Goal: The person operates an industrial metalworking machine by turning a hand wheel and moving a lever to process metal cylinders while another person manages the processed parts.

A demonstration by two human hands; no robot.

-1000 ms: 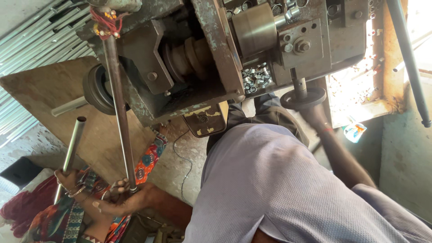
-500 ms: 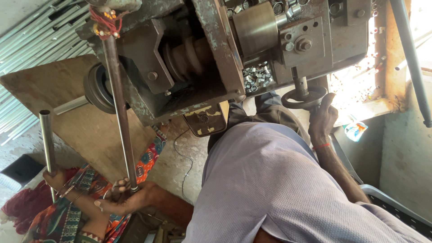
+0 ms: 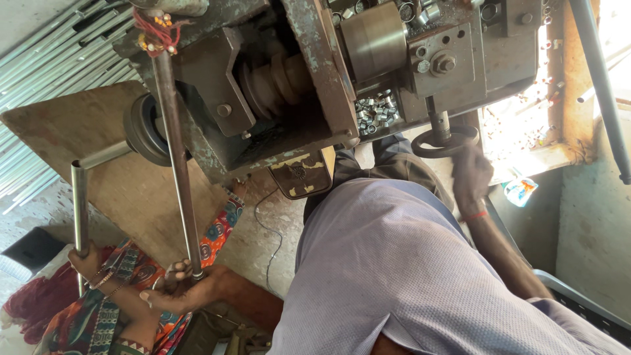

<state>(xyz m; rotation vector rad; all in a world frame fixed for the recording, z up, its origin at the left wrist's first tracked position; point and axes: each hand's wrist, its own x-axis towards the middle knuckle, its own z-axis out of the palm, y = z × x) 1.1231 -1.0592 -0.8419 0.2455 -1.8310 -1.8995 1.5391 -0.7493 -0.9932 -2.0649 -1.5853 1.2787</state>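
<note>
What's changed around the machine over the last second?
The co-worker's hand has swung the short grey metal tube from tilted to upright and shifted it left. Unchanged: the left hand still grips the long steel lever rod, and the right hand stays at the dark round handwheel.

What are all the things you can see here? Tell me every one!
machine: one, grey-green and rusty, top middle
small metal rings: many, silver, in the machine's tray
handwheel: one, dark, below the machine, right
lever rod: one, grey, red thread at top, left of middle
pipe: one, silver, far left, held by another person's hand
long pipes: many, silver, stacked upper left
other person: one, colourful clothes, bottom left
shirt: one, grey, bottom middle
left hand: gripping the lever rod's lower end
right hand: at the handwheel, blurred
</note>
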